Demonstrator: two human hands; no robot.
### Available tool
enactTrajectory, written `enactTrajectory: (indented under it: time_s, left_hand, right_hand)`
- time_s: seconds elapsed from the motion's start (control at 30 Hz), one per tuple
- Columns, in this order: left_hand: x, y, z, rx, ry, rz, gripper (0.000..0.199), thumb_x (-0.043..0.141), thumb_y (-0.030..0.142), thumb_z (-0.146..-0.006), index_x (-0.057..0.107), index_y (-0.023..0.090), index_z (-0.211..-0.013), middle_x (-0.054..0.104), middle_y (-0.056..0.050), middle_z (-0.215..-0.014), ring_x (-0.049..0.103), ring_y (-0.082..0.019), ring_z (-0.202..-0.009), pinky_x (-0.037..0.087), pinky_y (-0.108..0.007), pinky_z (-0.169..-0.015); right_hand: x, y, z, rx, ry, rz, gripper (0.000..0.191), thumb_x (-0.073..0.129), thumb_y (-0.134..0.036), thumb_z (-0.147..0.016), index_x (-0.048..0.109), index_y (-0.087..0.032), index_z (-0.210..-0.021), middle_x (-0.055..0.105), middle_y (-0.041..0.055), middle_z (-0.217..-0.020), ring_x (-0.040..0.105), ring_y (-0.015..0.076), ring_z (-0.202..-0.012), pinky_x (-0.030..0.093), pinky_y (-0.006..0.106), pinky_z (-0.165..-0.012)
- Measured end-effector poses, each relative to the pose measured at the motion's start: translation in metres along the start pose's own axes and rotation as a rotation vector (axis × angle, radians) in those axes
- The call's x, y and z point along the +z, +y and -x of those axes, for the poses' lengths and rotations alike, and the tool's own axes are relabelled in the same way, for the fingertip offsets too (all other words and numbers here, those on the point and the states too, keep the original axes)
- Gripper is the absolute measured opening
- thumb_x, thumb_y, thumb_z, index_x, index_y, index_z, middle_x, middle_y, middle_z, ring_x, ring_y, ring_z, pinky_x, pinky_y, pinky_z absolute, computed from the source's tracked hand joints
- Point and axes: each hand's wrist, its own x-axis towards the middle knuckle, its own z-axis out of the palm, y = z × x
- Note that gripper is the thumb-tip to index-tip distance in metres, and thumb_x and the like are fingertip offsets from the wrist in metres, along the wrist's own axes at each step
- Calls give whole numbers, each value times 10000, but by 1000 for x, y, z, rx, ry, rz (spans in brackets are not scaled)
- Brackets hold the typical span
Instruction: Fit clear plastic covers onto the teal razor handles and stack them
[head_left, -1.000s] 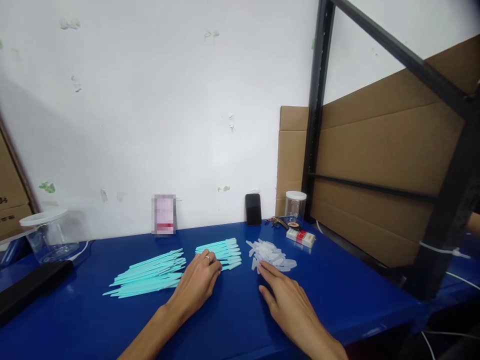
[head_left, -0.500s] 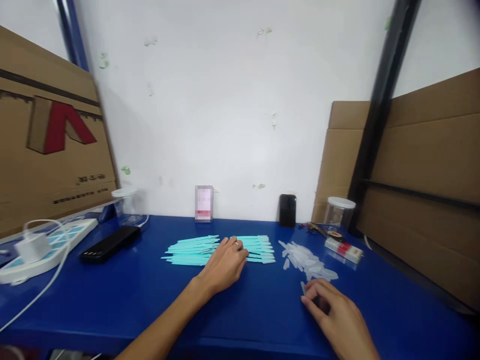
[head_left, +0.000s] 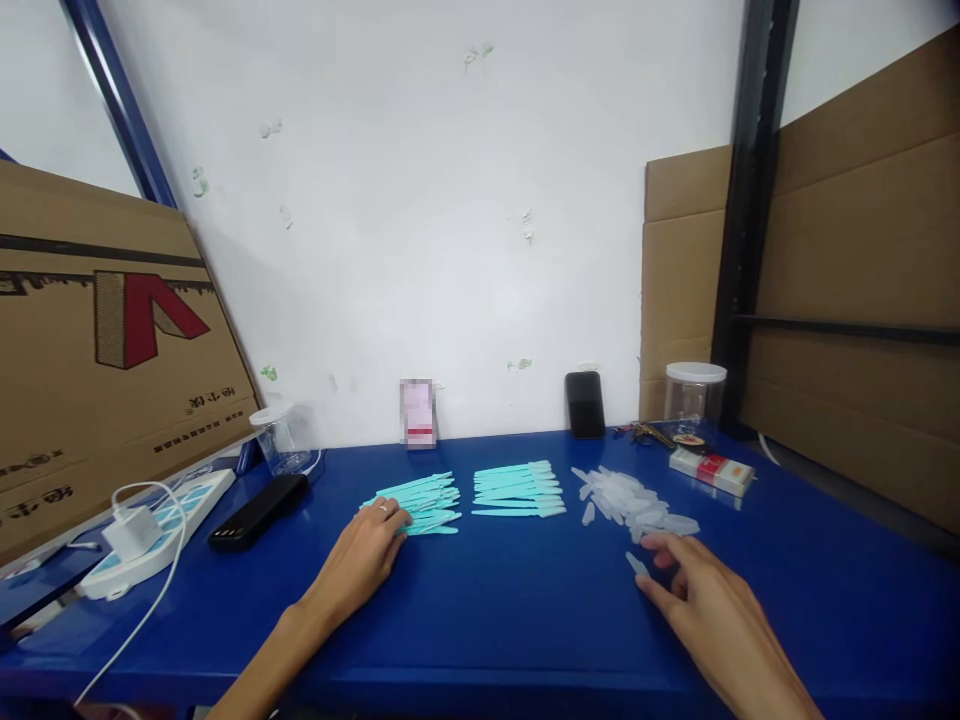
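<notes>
My left hand (head_left: 367, 545) rests on the left pile of slim turquoise sticks (head_left: 431, 493). Its fingers curl down onto them, with the tips partly hidden. To the right lies a neater row of turquoise sticks (head_left: 517, 490) with paler, wider ends pointing right. My right hand (head_left: 701, 590) is just in front of a heap of small translucent pointed pieces (head_left: 619, 500). Between its parted thumb and forefinger is a single translucent piece (head_left: 634, 563), which the thumb tip seems to touch.
A black power bank (head_left: 259, 512) and a white power strip (head_left: 202, 500) with a cable lie left. Two phones, one lit (head_left: 418, 412) and one dark (head_left: 585, 405), lean on the wall. Lidded jars (head_left: 281, 440) (head_left: 694, 400) and a red-and-white box (head_left: 711, 470) stand farther back.
My left hand has moved left, from the gap between the stick groups onto the left pile. My right thumb and forefinger have spread apart around the translucent piece. The camera view has shifted.
</notes>
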Motion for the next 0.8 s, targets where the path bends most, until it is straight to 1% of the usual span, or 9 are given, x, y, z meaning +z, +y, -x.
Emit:
enactTrajectory:
  time_s: [0.07, 0.13, 0.3, 0.4, 0.5, 0.57, 0.67, 0.73, 0.8]
  left_hand:
    - [3, -1, 0, -5, 19, 0, 225, 411, 161, -965, 632, 203, -968, 637, -61, -978, 589, -220, -930, 465, -360, -849]
    - [4, -2, 0, -9, 33, 2, 224, 408, 172, -968, 629, 205, -947, 638, -59, -964, 592, -216, -916, 473, -350, -840]
    - [2, -5, 5, -8, 64, 28, 245, 408, 222, -977, 651, 221, -1008, 655, -62, -983, 610, -215, -924, 504, -345, -840]
    - [3, -8, 7, 15, 91, 57, 269, 400, 247, -985, 664, 235, -1031, 660, -55, -985, 621, -201, -901, 517, -320, -813]
    - [5, -14, 7, 51, 120, 25, 297, 376, 271, -998, 669, 231, -973, 659, -49, -951, 616, -191, -858, 501, -313, -792]
    - [4, -18, 5, 67, 125, -38, 302, 378, 287, -1000, 664, 231, -918, 656, -43, -923, 604, -199, -835, 476, -326, -773]
    - [-3, -14, 1, 106, 136, -117, 273, 400, 287, -993, 650, 237, -895, 651, -37, -906, 587, -216, -811, 430, -337, -724]
    - [-9, 1, -4, 135, 167, -124, 246, 410, 288, -989, 633, 239, -897, 647, -38, -902, 578, -226, -811, 411, -345, -726]
    - [-12, 28, -11, 152, 175, -76, 229, 401, 290, -995, 608, 237, -913, 641, -39, -893, 579, -225, -809, 406, -344, -737]
  right_hand:
    - [-4, 0, 0, 7, -9, 41, 206, 555, -388, -735, 687, -250, -812, 689, 93, -880, 668, 258, -695, 480, 323, -548]
    - [-8, -1, -1, 4, -36, 59, 179, 550, -385, -739, 671, -259, -697, 695, 86, -848, 678, 261, -707, 471, 313, -539]
    - [-14, -3, -1, 37, -76, 73, 170, 552, -383, -720, 672, -265, -691, 693, 84, -798, 679, 271, -715, 470, 315, -556]
    - [-17, -8, 1, 34, -122, 111, 171, 514, -332, -762, 614, -257, -646, 677, 65, -798, 658, 243, -691, 440, 311, -566]
    - [-19, -17, 2, 47, -138, 93, 139, 518, -297, -791, 576, -256, -671, 677, 40, -798, 643, 229, -703, 411, 303, -574]
    - [-20, -24, 2, 79, -131, 7, 124, 525, -321, -818, 572, -261, -719, 677, 25, -772, 634, 225, -697, 402, 296, -567]
    - [-19, -31, 0, 116, -144, -291, 138, 537, -368, -846, 572, -255, -776, 636, 3, -665, 596, 191, -619, 412, 275, -544]
    - [-17, -33, -1, 144, -183, -538, 168, 580, -403, -832, 584, -240, -790, 583, -14, -623, 547, 161, -557, 384, 241, -464]
    - [-14, -35, -1, 178, -220, -726, 222, 641, -437, -794, 608, -218, -791, 540, -22, -622, 505, 140, -524, 327, 209, -381]
